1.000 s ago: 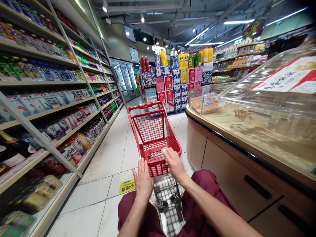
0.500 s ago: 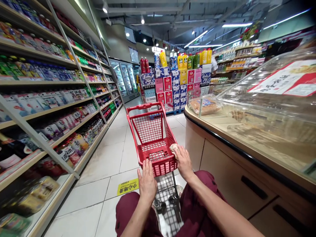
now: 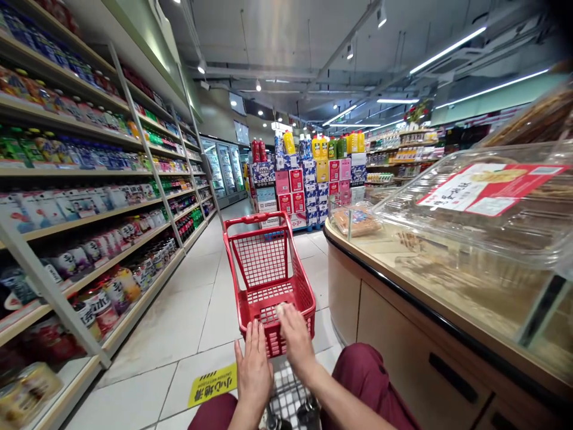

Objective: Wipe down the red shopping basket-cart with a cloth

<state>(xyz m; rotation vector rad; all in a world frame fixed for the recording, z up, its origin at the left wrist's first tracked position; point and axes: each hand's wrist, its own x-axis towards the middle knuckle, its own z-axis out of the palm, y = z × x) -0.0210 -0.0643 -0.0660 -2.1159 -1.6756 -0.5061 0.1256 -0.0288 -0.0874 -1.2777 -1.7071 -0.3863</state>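
A red plastic shopping cart basket [image 3: 255, 295] with mesh walls stands right in front of my knees. My left hand [image 3: 254, 367] is open, its fingers stretched out and lying against the near rim at the left. My right hand [image 3: 296, 339] is closed on a pale cloth [image 3: 280, 309], of which only a small bit shows past the fingers. It is over the near end of the basket, right of the left hand; whether the cloth touches the rim I cannot tell.
Shelves of bottled drinks [image 3: 80, 143] line the left side. At right a curved counter [image 3: 347, 278] carries clear plastic food boxes [image 3: 492, 191]. Stacked drink cartons [image 3: 298, 200] stand ahead. A yellow wet-floor sticker [image 3: 212, 385] is on the tiles.
My right hand has moved left with the cloth, from the basket's right side to the middle of its near end. The left hand stays at the near rim. The view has tilted upward.
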